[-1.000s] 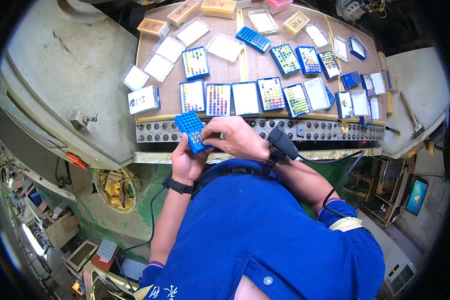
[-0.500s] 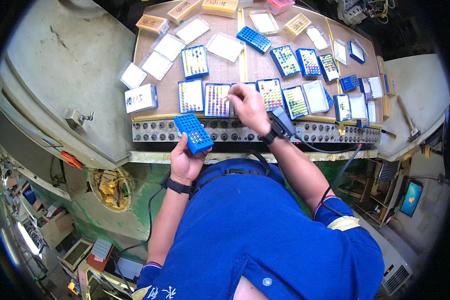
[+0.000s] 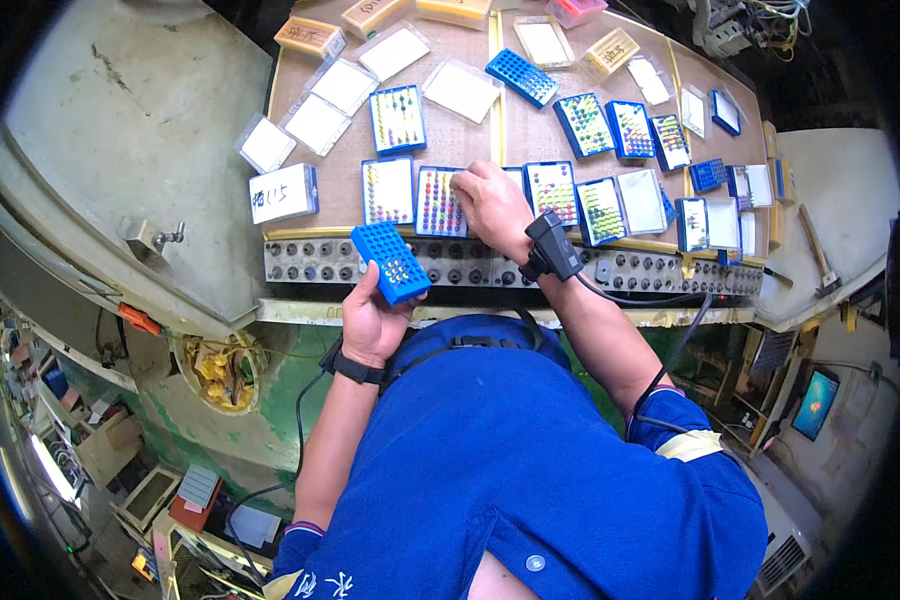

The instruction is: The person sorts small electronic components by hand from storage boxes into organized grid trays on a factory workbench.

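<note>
- Right now the left hand [image 3: 370,320] has its fingers clamped on a blue rack [image 3: 391,262], thumb along the near edge, the other fingers hidden under it.
- That blue rack is a small oblong block with a grid of holes, a few coloured tips showing at its lower right end; it is held above the near edge of the table [image 3: 490,130], over a grey strip of sockets [image 3: 490,262].
- Its long axis runs on a diagonal, from upper left to lower right, with the holed face tilted up towards the camera.
- The right hand [image 3: 492,205] reaches forward onto the table, its fingers drawn together and pressed down at the upper right corner of an open tray of coloured bits [image 3: 438,202]; whether they pinch anything, I cannot tell.
- A black device [image 3: 551,245] is strapped at the right wrist, a cable trailing back along the forearm.
- Around that tray lie more blue trays with coloured bits [image 3: 582,125] and clear lids [image 3: 342,85], spread in rows.
- Compared with a second ago, the right hand has left the blue rack, where both hands met, and gone out to the row of trays; the rack stays in the left hand, held a little lower and farther left.
</note>
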`<state>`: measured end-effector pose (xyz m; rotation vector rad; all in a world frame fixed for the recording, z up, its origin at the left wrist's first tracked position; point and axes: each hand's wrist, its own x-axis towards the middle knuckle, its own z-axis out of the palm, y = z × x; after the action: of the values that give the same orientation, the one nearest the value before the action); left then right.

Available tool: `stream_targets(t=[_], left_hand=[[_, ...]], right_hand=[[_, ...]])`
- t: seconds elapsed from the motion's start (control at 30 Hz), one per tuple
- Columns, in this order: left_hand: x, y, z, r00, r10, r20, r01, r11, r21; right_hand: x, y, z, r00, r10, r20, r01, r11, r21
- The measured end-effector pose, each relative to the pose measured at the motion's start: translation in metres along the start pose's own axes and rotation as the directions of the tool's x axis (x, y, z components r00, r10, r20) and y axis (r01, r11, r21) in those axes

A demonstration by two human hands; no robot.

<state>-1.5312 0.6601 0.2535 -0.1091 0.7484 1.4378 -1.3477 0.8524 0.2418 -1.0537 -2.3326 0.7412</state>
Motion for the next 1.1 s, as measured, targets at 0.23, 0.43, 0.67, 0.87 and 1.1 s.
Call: stream_targets(t=[0.23, 0.43, 0.67, 0.87, 1.1], left_hand=[[0.001, 0.002, 0.009, 0.999, 0.021, -0.028, -0.021, 1.0, -0.004], [-0.003, 0.003, 0.014, 0.998, 0.031, -0.055, -0.033, 0.999, -0.035], [-0.007, 0.002, 0.013, 0.998, 0.059, 0.021, -0.057, 0.996, -0.067], [-0.003, -0.005, 0.0, 0.986, -0.036, 0.161, 0.049, 0.996, -0.077], [-0.013, -0.008, 0.004, 0.996, -0.06, 0.064, 0.059, 0.998, 0.013]], right_hand=[[-0.007, 0.003, -0.006, 0.988, 0.156, -0.008, -0.152, 0.969, 0.197], [-0.009, 0.0, 0.0, 0.997, -0.02, -0.075, 0.025, 0.997, 0.075], [-0.012, -0.025, -0.018, 0.998, 0.055, 0.024, -0.058, 0.984, 0.169], [-0.03, -0.09, -0.036, 0.97, -0.163, 0.183, 0.038, 0.837, 0.545], [-0.041, -0.087, -0.029, 0.969, -0.162, 0.188, 0.042, 0.854, 0.519]])
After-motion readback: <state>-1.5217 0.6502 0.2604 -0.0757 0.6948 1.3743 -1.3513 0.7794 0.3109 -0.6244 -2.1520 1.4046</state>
